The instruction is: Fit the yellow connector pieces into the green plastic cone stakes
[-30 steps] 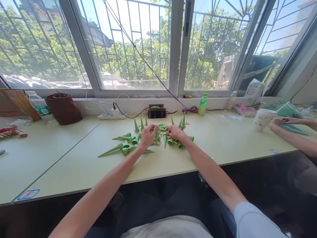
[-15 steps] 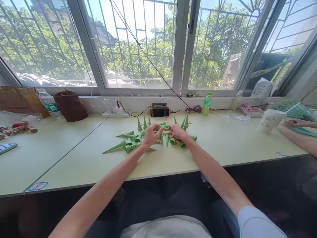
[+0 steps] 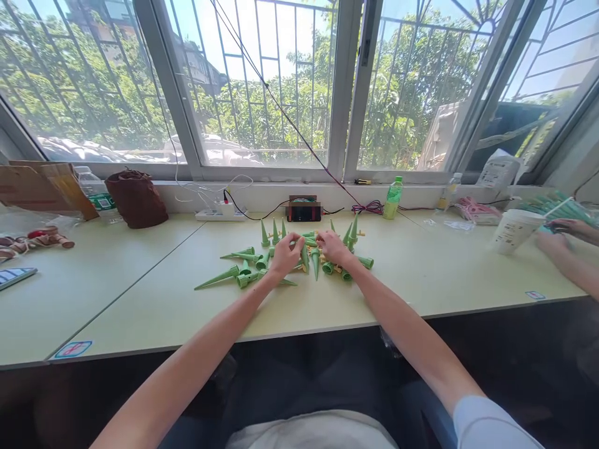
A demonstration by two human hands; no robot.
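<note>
A heap of green plastic cone spikes (image 3: 243,274) mixed with small yellow pieces (image 3: 327,265) lies on the pale table (image 3: 154,293) in front of me. My left hand (image 3: 285,254) rests on the heap with fingers curled around a green cone (image 3: 305,257) that points down. My right hand (image 3: 333,247) sits just to its right, fingers curled into the pile on something I cannot make out. Some cones stand upright at the back of the heap (image 3: 264,234).
A brown pouch (image 3: 135,198), power strip (image 3: 219,214), small black box (image 3: 303,209) and green bottle (image 3: 393,197) line the window ledge. Another person's arm (image 3: 568,262) and a paper cup (image 3: 513,229) are at the right. Cardboard (image 3: 37,187) and small items lie at the left.
Both hands stay on the heap with small finger movements; the view has shifted slightly. The other person's hand at the right has moved further right.
</note>
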